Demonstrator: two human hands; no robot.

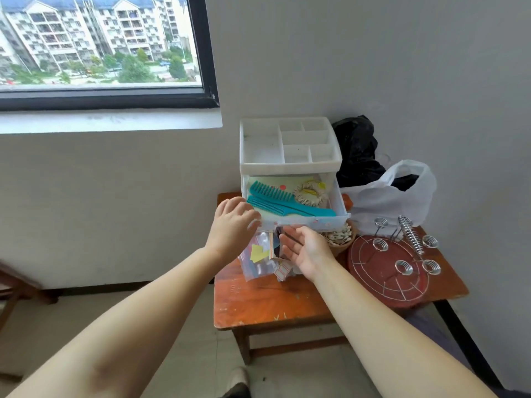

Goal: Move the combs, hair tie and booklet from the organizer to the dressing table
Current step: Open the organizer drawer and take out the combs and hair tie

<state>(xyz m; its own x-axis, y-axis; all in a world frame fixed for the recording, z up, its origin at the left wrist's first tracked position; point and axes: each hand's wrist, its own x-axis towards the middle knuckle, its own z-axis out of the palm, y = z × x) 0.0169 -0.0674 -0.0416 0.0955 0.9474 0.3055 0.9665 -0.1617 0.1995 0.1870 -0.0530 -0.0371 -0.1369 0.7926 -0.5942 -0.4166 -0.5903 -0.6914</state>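
Observation:
A white plastic organizer (290, 165) stands at the back of a small wooden table (273, 305). Its drawer (340, 206) is pulled out. Inside lie two teal combs (283, 201), a cream frilled hair tie (311, 192) and a pale green booklet (268, 182) beneath them. My left hand (231, 225) hovers at the drawer's front left corner, fingers apart, holding nothing. My right hand (307, 248) is just below the drawer front, palm turned up and open, empty.
Clear bags of small items (260, 259) lie under my hands. A bowl of seeds (340, 237) sits right of them. A red round tray with wire spiral holders (393, 262) fills the table's right side. White (393, 196) and black (356, 147) plastic bags sit behind.

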